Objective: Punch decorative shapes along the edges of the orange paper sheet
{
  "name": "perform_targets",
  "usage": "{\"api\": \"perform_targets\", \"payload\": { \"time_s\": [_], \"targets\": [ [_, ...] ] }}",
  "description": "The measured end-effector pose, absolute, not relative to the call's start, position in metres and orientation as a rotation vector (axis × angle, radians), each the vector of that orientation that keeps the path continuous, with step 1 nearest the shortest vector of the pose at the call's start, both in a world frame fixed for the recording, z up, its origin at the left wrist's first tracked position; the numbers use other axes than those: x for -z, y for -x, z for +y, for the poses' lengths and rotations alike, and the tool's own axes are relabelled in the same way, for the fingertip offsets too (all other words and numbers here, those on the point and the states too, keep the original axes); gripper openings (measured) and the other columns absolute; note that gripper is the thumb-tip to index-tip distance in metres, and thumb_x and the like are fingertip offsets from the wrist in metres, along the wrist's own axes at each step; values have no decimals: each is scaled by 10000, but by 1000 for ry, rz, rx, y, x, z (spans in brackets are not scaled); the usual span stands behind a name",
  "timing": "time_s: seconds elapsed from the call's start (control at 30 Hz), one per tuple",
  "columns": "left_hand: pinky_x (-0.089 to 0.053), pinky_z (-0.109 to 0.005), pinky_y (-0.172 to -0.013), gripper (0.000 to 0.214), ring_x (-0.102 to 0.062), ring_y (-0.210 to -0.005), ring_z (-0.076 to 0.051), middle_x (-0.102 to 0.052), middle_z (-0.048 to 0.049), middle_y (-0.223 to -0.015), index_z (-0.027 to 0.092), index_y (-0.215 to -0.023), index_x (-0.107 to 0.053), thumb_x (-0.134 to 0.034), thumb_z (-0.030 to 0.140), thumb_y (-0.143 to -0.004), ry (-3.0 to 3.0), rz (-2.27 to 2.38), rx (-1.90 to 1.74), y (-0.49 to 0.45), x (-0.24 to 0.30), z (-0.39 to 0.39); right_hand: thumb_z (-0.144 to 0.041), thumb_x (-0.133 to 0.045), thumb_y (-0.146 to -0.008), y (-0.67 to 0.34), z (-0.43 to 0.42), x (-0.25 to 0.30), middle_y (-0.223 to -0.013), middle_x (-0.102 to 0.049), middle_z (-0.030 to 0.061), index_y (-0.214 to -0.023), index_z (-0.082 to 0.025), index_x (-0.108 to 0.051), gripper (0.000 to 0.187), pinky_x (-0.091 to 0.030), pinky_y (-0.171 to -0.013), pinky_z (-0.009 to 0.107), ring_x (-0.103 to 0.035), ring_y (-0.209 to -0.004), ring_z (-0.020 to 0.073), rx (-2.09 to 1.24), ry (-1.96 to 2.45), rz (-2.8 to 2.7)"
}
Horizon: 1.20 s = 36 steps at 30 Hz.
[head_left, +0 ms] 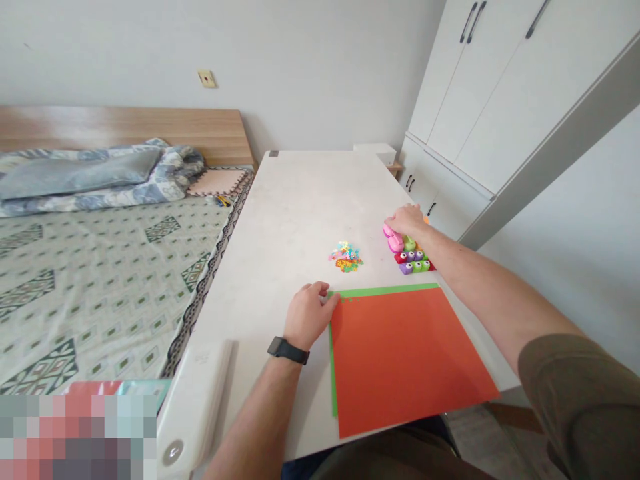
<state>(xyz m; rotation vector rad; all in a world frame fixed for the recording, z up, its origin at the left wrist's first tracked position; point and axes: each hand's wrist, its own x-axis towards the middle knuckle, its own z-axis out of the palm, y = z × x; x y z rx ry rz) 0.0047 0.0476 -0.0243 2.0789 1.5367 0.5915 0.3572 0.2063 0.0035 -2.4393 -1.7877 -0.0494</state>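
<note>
My left hand (310, 310), wearing a black watch (289, 350), rests at the upper left corner of an orange sheet of paper (405, 360). Its thumb touches the paper's edge and the other fingers bend onto the table, apart from the thumb. A green sheet (385, 291) peeks out from under the orange one. On the far right, my right hand (406, 219) reaches over a group of small plastic pieces with eyes (413, 257), coloured red, purple and green. Its fingers close on a pink plastic piece (389, 230), partly hidden. A second pink piece (395, 243) lies just below.
A pile of small colourful cut-out shapes (346, 257) lies mid-table. Along the white table's (300, 200) left edge sits a long white device (197, 400). A bed (100, 280) stands to the left, white cabinets (480, 87) to the right, and a white box (375, 152) at the far end.
</note>
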Motion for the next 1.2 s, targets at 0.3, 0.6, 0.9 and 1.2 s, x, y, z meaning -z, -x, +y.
{"api": "perform_targets", "payload": {
  "time_s": [0.3, 0.6, 0.9, 1.2],
  "targets": [
    [-513, -292, -729, 225, -720, -807, -188, -780, -62, -938, 189, -980, -736, -668, 381, -885, -1942, 1459, -543, -3, 18, 46, -476, -591, -900, -339, 199, -17, -1129, -676, 197, -951, -134, -760, 385, -335, -1091, 493, -519, -1187, 355, 93, 2209, -1802],
    [-491, -292, -701, 264, -683, -746, -173, -742, -38, -912, 203, -1036, -734, -726, 376, -837, -1969, 1451, -505, -1, 21, 42, -610, -646, -899, -281, 110, -38, -874, -671, 17, -977, -252, -531, 385, -532, -728, 353, -640, -764, 185, -585, 1385, -1419],
    [-465, -300, -705, 111, -613, -691, -147, -679, -43, -938, 208, -920, -737, -709, 270, -832, -2017, 1424, -579, -2, 27, 35, -474, -823, -794, -249, 40, -6, -823, -630, -22, -990, -216, -548, 425, -510, -645, 288, -597, -699, 131, -1174, 1244, -1157],
    [-398, -272, -618, 104, -592, -650, -147, -674, 14, -732, 222, -880, -653, -611, 313, -908, -1935, 1304, -604, -3, 25, 32, -406, -756, -846, -251, 29, 1, -941, -690, 26, -1154, -167, -693, 395, -508, -846, 316, -629, -843, 156, -1249, 1311, -1278]
  ]
}}
